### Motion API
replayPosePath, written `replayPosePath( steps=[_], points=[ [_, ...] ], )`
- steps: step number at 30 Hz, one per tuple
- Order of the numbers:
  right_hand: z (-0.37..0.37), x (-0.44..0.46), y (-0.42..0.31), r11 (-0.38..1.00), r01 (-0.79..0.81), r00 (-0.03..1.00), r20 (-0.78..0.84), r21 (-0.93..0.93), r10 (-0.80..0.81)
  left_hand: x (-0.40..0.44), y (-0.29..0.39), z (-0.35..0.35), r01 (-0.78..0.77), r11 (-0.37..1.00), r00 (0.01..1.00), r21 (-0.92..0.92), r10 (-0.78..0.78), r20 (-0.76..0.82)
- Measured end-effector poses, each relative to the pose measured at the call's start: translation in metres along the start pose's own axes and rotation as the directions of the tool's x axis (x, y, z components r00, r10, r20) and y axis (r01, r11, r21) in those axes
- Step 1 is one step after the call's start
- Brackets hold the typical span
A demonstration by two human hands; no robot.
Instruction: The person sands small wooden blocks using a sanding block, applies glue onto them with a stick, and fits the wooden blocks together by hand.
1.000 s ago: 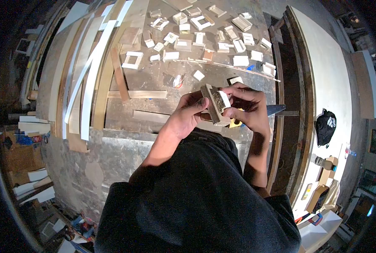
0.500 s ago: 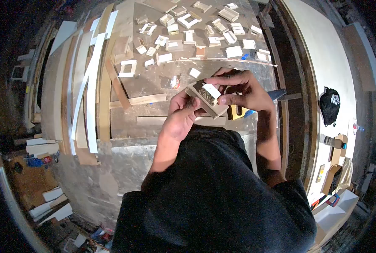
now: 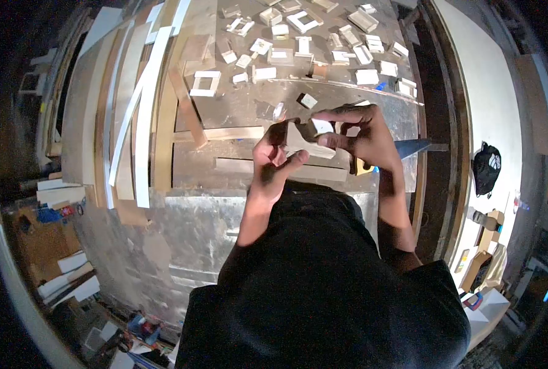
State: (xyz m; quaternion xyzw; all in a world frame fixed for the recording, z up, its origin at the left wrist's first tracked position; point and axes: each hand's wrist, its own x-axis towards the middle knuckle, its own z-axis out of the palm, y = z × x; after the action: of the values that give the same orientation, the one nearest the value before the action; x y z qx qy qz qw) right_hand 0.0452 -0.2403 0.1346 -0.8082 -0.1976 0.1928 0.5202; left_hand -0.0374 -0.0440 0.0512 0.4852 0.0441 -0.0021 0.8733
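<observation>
My left hand (image 3: 274,161) has its fingers at the left edge of a small pale wooden piece (image 3: 305,142), its thumb along the lower side. My right hand (image 3: 366,138) pinches a small white-faced block (image 3: 322,127) against the upper right part of that piece. The fingers hide part of where the two meet. Just beyond my hands, a small white-topped block (image 3: 308,101) lies on the worktable (image 3: 225,114). Under my right wrist is a handsaw, its yellow handle (image 3: 362,166) partly covered and its blade (image 3: 414,147) pointing right.
Several small wooden frames and box-like pieces, such as a square frame (image 3: 205,83), spread over the far table. Long boards and white strips (image 3: 142,135) lie on the left. A thin strip (image 3: 348,86) crosses the table. A black bag (image 3: 487,169) rests on the right-hand surface.
The wooden piece has turned, showing a pale face instead of its rough edge. My left thumb has shifted lower. The view has moved, so the table contents appear further right and higher.
</observation>
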Motion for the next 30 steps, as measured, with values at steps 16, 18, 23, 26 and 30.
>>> replayPosePath(
  steps=[16, 18, 23, 26, 30],
  points=[
    [0.111, 0.002, 0.06, 0.581, -0.287, 0.851, -0.076, 0.761, 0.52, 0.038, -0.157, -0.222, -0.273, 0.152, 0.962, 0.95, 0.055, 0.268],
    [0.125, 0.007, 0.059, 0.546, -0.282, 0.848, -0.062, 0.789, 0.527, 0.037, -0.137, -0.212, -0.288, 0.047, 0.956, 0.957, 0.069, 0.284],
    [0.161, 0.025, 0.067, 0.472, -0.308, 0.85, 0.016, 0.826, 0.527, 0.037, -0.05, -0.177, 0.134, 0.796, 0.955, 0.59, -0.263, 0.138],
    [0.192, 0.04, 0.076, 0.483, -0.347, 0.857, 0.062, 0.804, 0.511, 0.035, -0.028, -0.184, 0.331, 0.93, 0.877, 0.157, -0.365, 0.311],
    [0.22, 0.058, 0.08, 0.48, -0.379, 0.872, 0.132, 0.792, 0.471, 0.028, -0.018, -0.202, 0.365, 0.893, 0.847, 0.265, -0.436, 0.304]
  ],
)
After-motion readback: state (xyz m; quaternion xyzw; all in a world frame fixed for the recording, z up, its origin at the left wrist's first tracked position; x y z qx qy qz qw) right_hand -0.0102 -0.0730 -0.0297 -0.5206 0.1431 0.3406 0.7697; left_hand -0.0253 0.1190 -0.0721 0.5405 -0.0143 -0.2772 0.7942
